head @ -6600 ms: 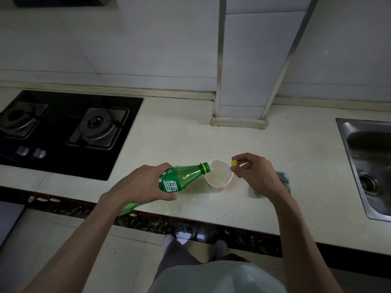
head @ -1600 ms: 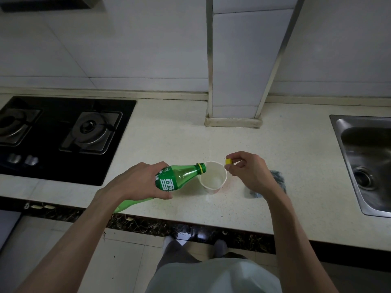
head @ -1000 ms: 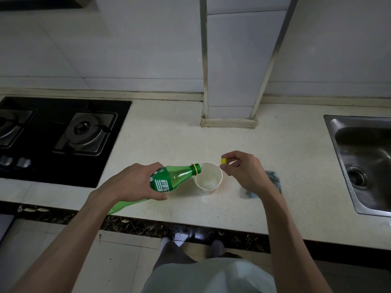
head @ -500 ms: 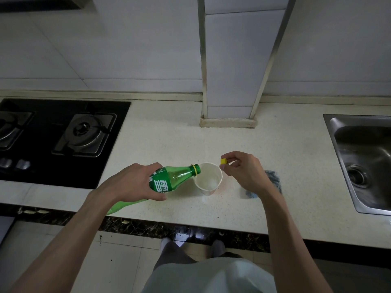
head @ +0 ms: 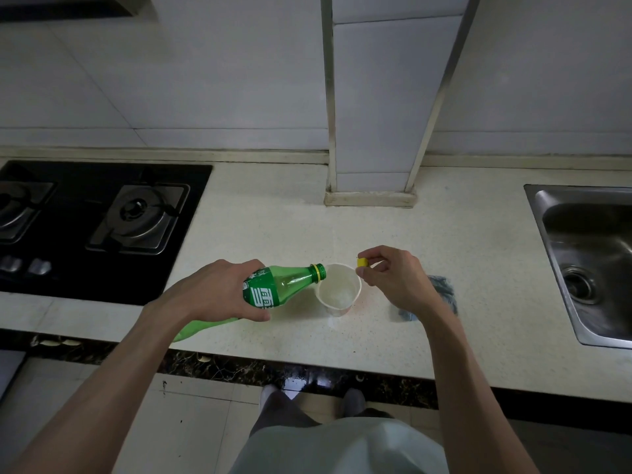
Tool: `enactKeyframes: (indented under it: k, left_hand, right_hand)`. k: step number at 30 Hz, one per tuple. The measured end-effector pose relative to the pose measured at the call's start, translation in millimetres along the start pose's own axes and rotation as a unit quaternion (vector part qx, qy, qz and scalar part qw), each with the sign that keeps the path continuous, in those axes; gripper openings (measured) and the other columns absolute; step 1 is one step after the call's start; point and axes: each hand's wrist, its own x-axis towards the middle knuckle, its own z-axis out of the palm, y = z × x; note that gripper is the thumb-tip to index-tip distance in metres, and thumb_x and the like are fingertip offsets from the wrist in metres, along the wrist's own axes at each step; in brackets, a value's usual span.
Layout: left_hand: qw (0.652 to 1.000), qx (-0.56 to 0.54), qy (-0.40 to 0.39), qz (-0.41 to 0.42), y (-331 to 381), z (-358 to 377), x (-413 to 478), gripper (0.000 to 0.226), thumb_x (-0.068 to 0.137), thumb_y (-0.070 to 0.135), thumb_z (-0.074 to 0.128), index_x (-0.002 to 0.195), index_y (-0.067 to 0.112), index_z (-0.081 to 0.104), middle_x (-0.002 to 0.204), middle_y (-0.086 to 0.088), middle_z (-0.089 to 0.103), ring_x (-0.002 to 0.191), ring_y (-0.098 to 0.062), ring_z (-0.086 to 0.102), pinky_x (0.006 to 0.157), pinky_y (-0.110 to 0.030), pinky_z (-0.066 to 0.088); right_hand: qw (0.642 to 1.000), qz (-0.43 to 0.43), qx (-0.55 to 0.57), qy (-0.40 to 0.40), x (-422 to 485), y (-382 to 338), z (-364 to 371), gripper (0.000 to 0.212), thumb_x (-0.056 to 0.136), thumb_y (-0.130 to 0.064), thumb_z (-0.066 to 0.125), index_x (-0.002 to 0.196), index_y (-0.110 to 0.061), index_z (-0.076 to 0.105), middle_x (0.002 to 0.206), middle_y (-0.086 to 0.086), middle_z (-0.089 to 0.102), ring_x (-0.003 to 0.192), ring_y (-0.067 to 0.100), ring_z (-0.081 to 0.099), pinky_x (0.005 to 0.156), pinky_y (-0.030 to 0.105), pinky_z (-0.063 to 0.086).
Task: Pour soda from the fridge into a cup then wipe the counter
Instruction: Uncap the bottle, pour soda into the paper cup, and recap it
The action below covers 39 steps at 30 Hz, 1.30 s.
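Observation:
My left hand (head: 219, 290) grips a green soda bottle (head: 280, 285) tipped almost flat, its open mouth at the left rim of a white paper cup (head: 338, 290). The cup stands on the pale counter (head: 273, 230) with clear liquid in it. My right hand (head: 393, 278) hovers just right of the cup and pinches the yellow bottle cap (head: 361, 261) between thumb and forefinger. A grey-blue cloth (head: 441, 289) lies on the counter behind my right wrist, partly hidden.
A black gas hob (head: 99, 220) takes up the counter's left part. A steel sink (head: 588, 261) is set in at the right. A tiled column (head: 372, 186) stands on the counter behind the cup. The counter's front edge runs just under my forearms.
Hands, bottle and cup keep the same pose throughout. The bottle stays tipped at the cup's rim. Only the head camera has shifted slightly.

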Motion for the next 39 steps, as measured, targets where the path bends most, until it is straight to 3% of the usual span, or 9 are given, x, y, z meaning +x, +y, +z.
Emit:
enactKeyframes:
  k: [11,15,22,25,29,35,39]
  left_hand:
    - [1.000,0.003,0.016,0.009,2.1,-5.1,2.9,0.059,0.066,0.062,0.075,0.114,0.040,0.050,0.082,0.016,0.064,0.072,-0.001,0.061,0.060,-0.023,0.049]
    - [0.998,-0.023,0.048,0.017,6.2,-1.5,1.0,0.060,0.068,0.061,0.075,0.116,0.040,0.046,0.082,0.017,0.063,0.072,-0.003,0.061,0.057,-0.020,0.043]
    - [0.992,-0.093,0.085,0.033,11.8,10.8,-1.9,0.064,0.069,0.061,0.075,0.120,0.039,0.044,0.087,0.016,0.064,0.072,-0.002,0.062,0.061,-0.024,0.049]
    - [0.984,-0.138,0.101,0.046,14.2,15.8,-3.0,0.066,0.067,0.061,0.076,0.121,0.042,0.043,0.091,0.018,0.065,0.076,-0.002,0.063,0.067,-0.029,0.054]
    - [0.974,-0.195,0.110,0.045,13.7,15.5,-8.2,0.064,0.065,0.058,0.080,0.118,0.045,0.046,0.090,0.019,0.067,0.078,0.002,0.064,0.067,-0.026,0.054]
    - [0.952,-0.299,0.045,0.052,4.3,-5.5,-21.8,0.058,0.064,0.052,0.083,0.113,0.041,0.055,0.092,0.015,0.070,0.080,-0.004,0.068,0.074,-0.031,0.058]
    - [0.883,-0.459,-0.071,0.065,-3.2,-25.5,-34.3,0.048,0.072,0.028,0.085,0.113,0.027,0.063,0.097,0.003,0.074,0.085,-0.011,0.070,0.076,-0.028,0.057]
  right_hand:
    - [1.000,0.003,-0.005,0.002,-1.2,-2.2,-0.9,0.024,0.087,-0.026,0.070,0.111,-0.023,0.067,0.091,-0.015,0.067,0.080,0.010,0.068,0.076,0.026,0.056]
    - [1.000,-0.002,0.021,0.009,-2.7,-6.7,-1.7,0.023,0.086,-0.026,0.071,0.109,-0.024,0.067,0.090,-0.016,0.068,0.073,0.006,0.068,0.070,0.017,0.054]
    - [0.988,-0.048,0.144,-0.006,-9.8,-32.8,-1.4,0.027,0.087,-0.021,0.071,0.113,-0.019,0.067,0.092,-0.005,0.073,0.079,0.010,0.071,0.074,0.019,0.056]
    - [0.985,-0.075,0.157,-0.020,-9.9,-48.3,2.3,0.027,0.087,-0.016,0.070,0.114,-0.019,0.067,0.092,-0.005,0.072,0.078,0.006,0.069,0.073,0.016,0.054]
    - [0.984,-0.098,0.144,-0.023,-8.5,-64.5,2.5,0.028,0.088,-0.012,0.070,0.115,-0.015,0.067,0.095,-0.003,0.071,0.076,0.004,0.067,0.072,0.014,0.052]
    - [0.981,-0.165,0.074,-0.071,-6.4,-91.2,-6.0,0.034,0.085,-0.004,0.070,0.109,-0.027,0.069,0.100,-0.010,0.068,0.092,0.010,0.065,0.082,0.017,0.052]
    - [0.958,-0.231,0.136,-0.105,-6.9,-118.7,-9.6,0.041,0.081,0.009,0.068,0.104,-0.025,0.071,0.112,-0.003,0.067,0.103,0.020,0.065,0.090,0.028,0.053]
